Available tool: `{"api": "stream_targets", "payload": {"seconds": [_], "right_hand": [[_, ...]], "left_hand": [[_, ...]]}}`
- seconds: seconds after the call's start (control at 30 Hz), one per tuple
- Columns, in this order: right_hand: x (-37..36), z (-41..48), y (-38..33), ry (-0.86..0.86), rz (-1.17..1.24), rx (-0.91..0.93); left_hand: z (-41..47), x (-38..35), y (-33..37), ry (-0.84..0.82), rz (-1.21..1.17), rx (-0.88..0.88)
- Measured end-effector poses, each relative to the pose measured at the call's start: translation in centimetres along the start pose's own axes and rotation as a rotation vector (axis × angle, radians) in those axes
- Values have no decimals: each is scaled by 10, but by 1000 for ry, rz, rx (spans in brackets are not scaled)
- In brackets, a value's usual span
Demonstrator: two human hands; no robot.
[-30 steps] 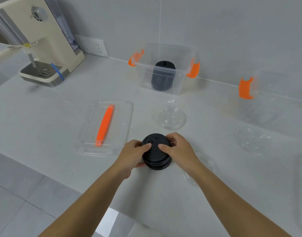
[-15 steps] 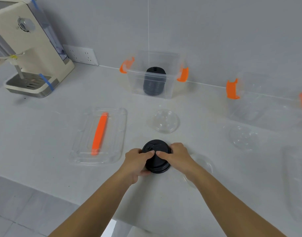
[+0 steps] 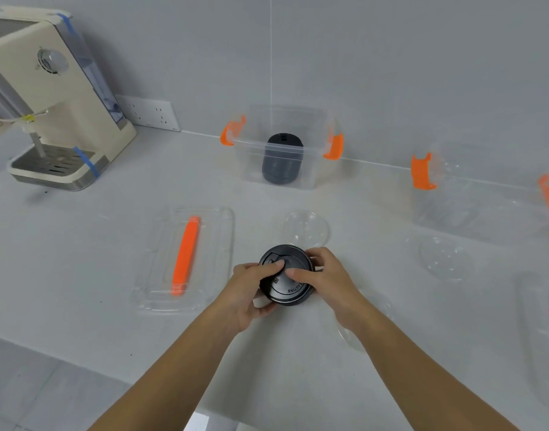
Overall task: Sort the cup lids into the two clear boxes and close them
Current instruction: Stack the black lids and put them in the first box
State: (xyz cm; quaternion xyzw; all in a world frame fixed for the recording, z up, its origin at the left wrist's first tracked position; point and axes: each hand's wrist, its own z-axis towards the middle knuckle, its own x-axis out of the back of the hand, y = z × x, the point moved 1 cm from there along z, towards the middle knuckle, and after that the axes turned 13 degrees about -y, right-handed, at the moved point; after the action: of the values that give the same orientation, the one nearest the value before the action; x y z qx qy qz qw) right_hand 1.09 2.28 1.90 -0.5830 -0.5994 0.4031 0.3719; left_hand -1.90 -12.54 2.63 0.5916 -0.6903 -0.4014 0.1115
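Note:
Both hands grip a stack of black cup lids (image 3: 287, 289) just above the counter; my left hand (image 3: 251, 290) curls round its left side and my right hand (image 3: 324, 279) round its right, thumbs on top. A clear box (image 3: 285, 150) with orange clips stands at the back wall and holds another black lid stack (image 3: 282, 163). A second clear box (image 3: 484, 194) stands at the right. Clear lids lie loose: one (image 3: 306, 228) behind the hands, one (image 3: 447, 258) to the right, one (image 3: 354, 331) under my right wrist.
A clear box cover with an orange handle (image 3: 186, 256) lies flat left of the hands. Another clear cover (image 3: 543, 337) lies at the right edge. A cream water dispenser (image 3: 55, 98) stands at the back left, by a wall socket (image 3: 152, 113). The counter's front edge runs below my arms.
The hands have lifted the black stack slightly and tilted it, with the view shifting a little. Nothing else on the counter has moved.

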Motion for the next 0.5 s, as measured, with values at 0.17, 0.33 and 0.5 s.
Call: {"api": "stream_targets", "payload": {"seconds": [0.17,0.33,0.5], "right_hand": [[0,6,-25,22,15,117],[11,19,-59,41,31,233],[22,38,-105,41,23,324]], "left_hand": [[4,-9,28,-49,87,-122],[6,-15,66,-78,102,-277],[9,-19,119,-107,164,-377]]}}
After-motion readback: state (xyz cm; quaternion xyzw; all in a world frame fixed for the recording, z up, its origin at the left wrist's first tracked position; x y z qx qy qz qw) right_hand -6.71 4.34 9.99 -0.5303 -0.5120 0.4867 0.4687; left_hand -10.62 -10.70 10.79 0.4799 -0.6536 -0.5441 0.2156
